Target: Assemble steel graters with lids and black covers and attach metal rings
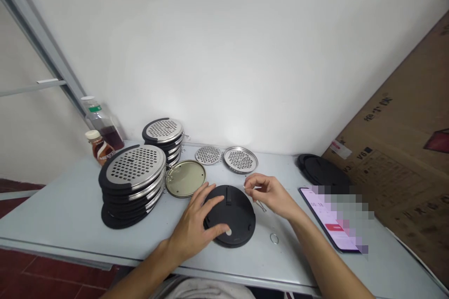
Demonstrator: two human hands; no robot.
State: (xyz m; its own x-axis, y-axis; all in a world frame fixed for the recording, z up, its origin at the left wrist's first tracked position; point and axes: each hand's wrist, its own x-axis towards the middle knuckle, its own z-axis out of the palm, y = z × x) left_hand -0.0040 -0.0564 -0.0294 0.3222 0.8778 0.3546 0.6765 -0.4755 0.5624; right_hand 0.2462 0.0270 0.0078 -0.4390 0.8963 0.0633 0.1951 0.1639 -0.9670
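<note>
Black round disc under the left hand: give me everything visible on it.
The black round disc looks like matte plastic. It lies flat on the grey table near the front edge. A raised rim runs round it, with small notches at the edge, a short slot or tab near the far side and a small pale spot near the front. The left hand rests on its left part, fingers spread over the top. The right hand is just beyond its right edge, pinching a thin wire piece.
</note>
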